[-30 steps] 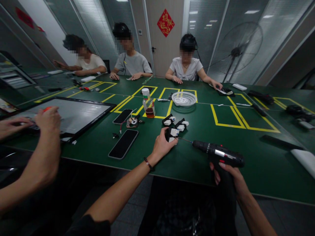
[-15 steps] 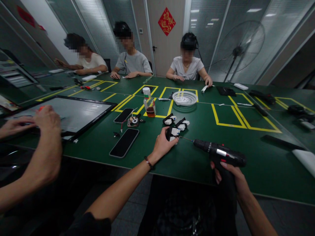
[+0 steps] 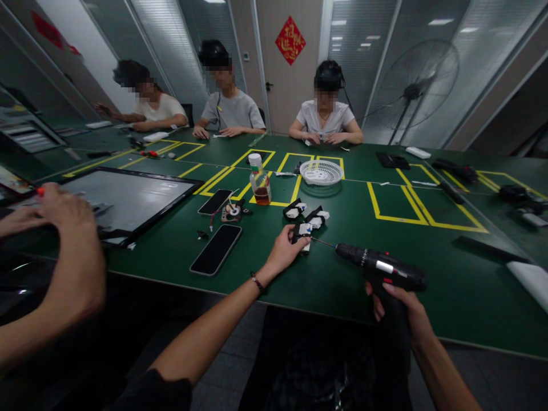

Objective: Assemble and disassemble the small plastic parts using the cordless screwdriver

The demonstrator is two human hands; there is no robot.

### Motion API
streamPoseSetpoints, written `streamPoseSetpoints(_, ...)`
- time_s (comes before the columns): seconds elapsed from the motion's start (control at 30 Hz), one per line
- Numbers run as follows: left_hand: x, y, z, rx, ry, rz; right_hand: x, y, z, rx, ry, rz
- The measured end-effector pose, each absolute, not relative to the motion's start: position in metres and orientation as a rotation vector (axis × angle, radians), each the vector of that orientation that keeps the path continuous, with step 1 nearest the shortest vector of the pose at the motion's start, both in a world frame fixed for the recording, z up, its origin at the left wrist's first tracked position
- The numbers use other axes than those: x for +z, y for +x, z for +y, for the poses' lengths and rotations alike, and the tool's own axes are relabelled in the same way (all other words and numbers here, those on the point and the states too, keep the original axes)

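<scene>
My left hand (image 3: 286, 249) is closed around a small black-and-white part (image 3: 305, 229) on the green table, its thumb along the near side. My right hand (image 3: 398, 302) grips the handle of a black cordless drill (image 3: 383, 266) held level, pointing left. The drill's long thin bit (image 3: 322, 242) reaches to the right side of the held part; whether the tip sits in a screw is too small to tell. Just beyond lie two similar black-and-white parts (image 3: 295, 210) (image 3: 317, 217).
Left of my hand lie two phones (image 3: 216, 249) (image 3: 215, 201) and a small motor-like part (image 3: 232, 212). Behind stand a bottle (image 3: 260, 181) and a white basket (image 3: 321, 172). A co-worker's hands (image 3: 71, 211) work over a framed panel (image 3: 141, 197). Several people sit opposite.
My hands and the drill stay nearly still. The co-worker's hands at left have shifted left over the panel. The person opposite has drawn both hands together.
</scene>
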State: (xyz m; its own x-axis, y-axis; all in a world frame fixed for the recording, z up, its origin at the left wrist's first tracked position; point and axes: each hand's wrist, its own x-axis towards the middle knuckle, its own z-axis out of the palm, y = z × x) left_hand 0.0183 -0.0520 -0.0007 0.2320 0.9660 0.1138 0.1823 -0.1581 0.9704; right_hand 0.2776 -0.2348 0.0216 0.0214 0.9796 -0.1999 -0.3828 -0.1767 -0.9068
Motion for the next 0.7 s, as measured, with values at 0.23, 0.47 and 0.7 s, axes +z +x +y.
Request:
streamPoseSetpoints(0.23,0.0029,0.0187,-0.0535,1.032,1.468,1.088,0.0188,0.2802,-0.2344,1.444,-1.075,-0.804)
streamPoseSetpoints(0.47,0.0015,0.0178,-0.0517,1.052,1.476,1.083,0.0168,0.2813,-0.2340,1.446,-1.119,-0.800)
streamPoseSetpoints(0.7,0.0051,0.0220,-0.0507,0.943,1.181,0.800,0.0160,0.2818,-0.2332,1.430,-1.146,-0.800)
